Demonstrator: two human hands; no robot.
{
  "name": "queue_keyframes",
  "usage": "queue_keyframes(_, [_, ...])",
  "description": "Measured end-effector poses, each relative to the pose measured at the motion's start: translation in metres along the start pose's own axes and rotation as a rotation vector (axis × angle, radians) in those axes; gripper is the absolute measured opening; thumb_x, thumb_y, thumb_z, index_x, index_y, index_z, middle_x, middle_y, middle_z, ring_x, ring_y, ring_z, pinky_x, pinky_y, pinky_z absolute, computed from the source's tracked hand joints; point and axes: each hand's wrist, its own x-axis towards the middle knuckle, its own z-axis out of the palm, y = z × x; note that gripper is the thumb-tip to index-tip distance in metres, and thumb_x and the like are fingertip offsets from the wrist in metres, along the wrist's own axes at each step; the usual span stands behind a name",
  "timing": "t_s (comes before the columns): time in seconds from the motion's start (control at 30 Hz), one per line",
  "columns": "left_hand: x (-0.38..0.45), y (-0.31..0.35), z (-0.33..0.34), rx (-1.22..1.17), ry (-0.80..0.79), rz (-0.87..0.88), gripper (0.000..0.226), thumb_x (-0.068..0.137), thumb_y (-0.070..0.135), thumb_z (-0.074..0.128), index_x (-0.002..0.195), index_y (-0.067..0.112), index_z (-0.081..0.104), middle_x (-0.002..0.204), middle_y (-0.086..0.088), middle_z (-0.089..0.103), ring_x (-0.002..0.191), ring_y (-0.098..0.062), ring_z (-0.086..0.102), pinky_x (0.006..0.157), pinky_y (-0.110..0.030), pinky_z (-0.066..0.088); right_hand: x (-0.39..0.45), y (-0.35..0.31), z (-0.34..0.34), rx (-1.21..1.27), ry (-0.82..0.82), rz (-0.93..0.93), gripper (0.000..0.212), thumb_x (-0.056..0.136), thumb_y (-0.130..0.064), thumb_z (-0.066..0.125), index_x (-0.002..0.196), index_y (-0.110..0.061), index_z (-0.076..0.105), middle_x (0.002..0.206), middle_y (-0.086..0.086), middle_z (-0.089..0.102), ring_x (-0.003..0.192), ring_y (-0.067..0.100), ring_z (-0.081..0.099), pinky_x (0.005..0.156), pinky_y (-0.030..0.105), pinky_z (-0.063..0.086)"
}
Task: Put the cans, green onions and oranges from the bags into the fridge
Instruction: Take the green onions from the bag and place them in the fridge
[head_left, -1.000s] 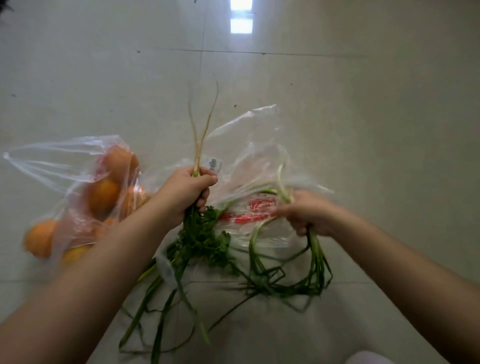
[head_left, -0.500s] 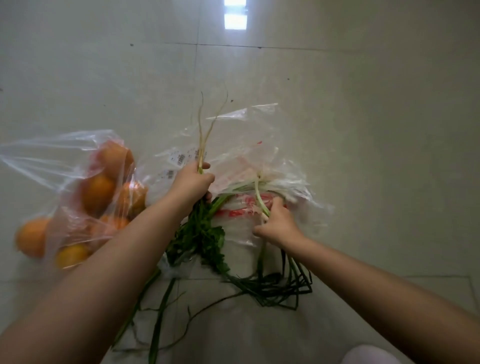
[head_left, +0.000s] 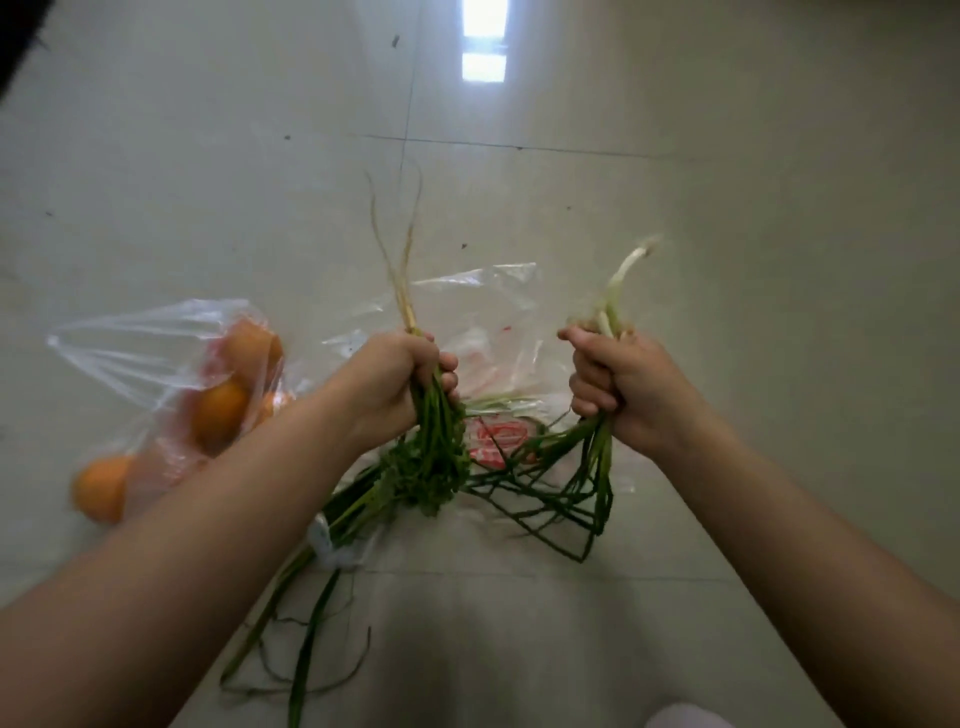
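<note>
Hands (head_left: 400, 384) around two green onion bunches (head_left: 592, 462)

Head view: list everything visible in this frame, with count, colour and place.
oranges: at least four, orange, in the left bag on the floor.
left bag: one, clear plastic, on the floor at left.
middle bag: one, clear plastic with red print, on the floor between the hands.
leafy herb bunch: one, dark green with pale roots, held by the left hand.
green onions: one bunch, green with white ends, held by the right hand.
floor: pale tiles.
left hand: fingers curled round the herb stems.
right hand: fingers curled round the onion stalks.
</note>
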Motion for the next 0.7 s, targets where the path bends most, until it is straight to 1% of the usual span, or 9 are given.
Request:
queue_keyframes(0.1, [-0.05,0.039,0.032,-0.004,0.017,0.057,0.036,0.085,-0.022,0.02,0.073,0.009,0.033,0.072,-0.011,0.039,0.061,-0.018,0.044,0.059,-0.026,0.04,-0.032,-0.048,0.013,0.219,0.135,-0.022,0.014,0.075,0.004,0.044,0.08,-0.01,0.045,0.039,-0.004,0.037,0.031,0.007,0.034,0.04,0.018,0.036])
queue_keyframes(0.17, [-0.091,0.072,0.055,-0.047,0.022,0.068,0.032,0.089,-0.022,0.026,0.079,0.004,0.042,0.083,-0.014,0.047,0.08,-0.023,0.054,0.073,-0.029,0.046,-0.068,-0.09,0.02,0.314,0.173,-0.034,0.021,0.066,0.007,0.036,0.079,-0.007,0.043,0.052,0.002,0.038,0.037,0.009,0.039,0.05,0.024,0.037])
queue_keyframes(0.23, [-0.134,0.111,0.082,-0.06,0.009,0.069,0.026,0.09,-0.021,0.03,0.087,-0.003,0.049,0.092,-0.016,0.052,0.101,-0.025,0.054,0.092,-0.03,0.042,-0.108,-0.139,0.021,0.333,0.21,-0.072,0.027,0.076,0.015,0.026,0.078,-0.006,0.042,0.062,0.005,0.036,0.043,0.011,0.042,0.056,0.026,0.037])
queue_keyframes(0.33, [-0.199,0.181,0.139,-0.013,-0.016,0.103,0.02,0.091,-0.017,0.036,0.1,-0.007,0.052,0.094,-0.013,0.055,0.108,-0.023,0.053,0.103,-0.031,0.038,-0.174,-0.229,0.015,0.33,0.238,-0.146,0.032,0.085,0.016,0.024,0.076,-0.007,0.045,0.066,0.006,0.04,0.05,0.013,0.045,0.063,0.027,0.042])
queue_keyframes(0.43, [-0.26,0.261,0.219,0.097,-0.061,0.186,0.025,0.094,-0.012,0.037,0.086,0.007,0.051,0.099,-0.01,0.058,0.105,-0.022,0.052,0.104,-0.034,0.037,-0.242,-0.334,0.0,0.186,0.238,-0.224,0.028,0.093,0.006,0.029,0.079,-0.011,0.046,0.06,0.003,0.05,0.059,0.016,0.051,0.069,0.028,0.044])
queue_keyframes(0.5, [-0.301,0.316,0.281,0.17,-0.102,0.251,0.027,0.096,-0.007,0.038,0.085,0.014,0.049,0.113,-0.012,0.058,0.112,-0.022,0.048,0.106,-0.039,0.034,-0.285,-0.409,-0.011,-0.009,0.251,-0.253,0.026,0.096,0.0,0.031,0.081,-0.014,0.046,0.063,0.004,0.053,0.066,0.018,0.05,0.069,0.03,0.042])
queue_keyframes(0.57, [-0.34,0.367,0.345,0.221,-0.134,0.324,0.024,0.096,0.0,0.042,0.085,0.02,0.049,0.119,-0.012,0.055,0.116,-0.024,0.047,0.106,-0.042,0.034,-0.325,-0.483,-0.025,-0.158,0.274,-0.299,0.025,0.097,-0.003,0.033,0.08,-0.017,0.046,0.069,0.005,0.052,0.07,0.018,0.05,0.072,0.032,0.042])
queue_keyframes(0.63, [-0.373,0.412,0.403,0.253,-0.163,0.395,0.022,0.097,0.005,0.043,0.086,0.023,0.049,0.115,-0.012,0.055,0.119,-0.027,0.047,0.1,-0.041,0.037,-0.364,-0.554,-0.041,-0.25,0.33,-0.341,0.025,0.097,-0.006,0.034,0.08,-0.019,0.046,0.071,0.003,0.052,0.073,0.016,0.051,0.078,0.035,0.043])
queue_keyframes(0.7, [-0.4,0.452,0.457,0.269,-0.235,0.471,0.019,0.099,0.006,0.039,0.094,0.021,0.05,0.1,-0.007,0.058,0.114,-0.027,0.047,0.095,-0.039,0.037,-0.401,-0.622,-0.059,-0.341,0.386,-0.395,0.022,0.097,-0.01,0.037,0.081,-0.021,0.048,0.072,0.002,0.054,0.076,0.015,0.054,0.086,0.039,0.045])
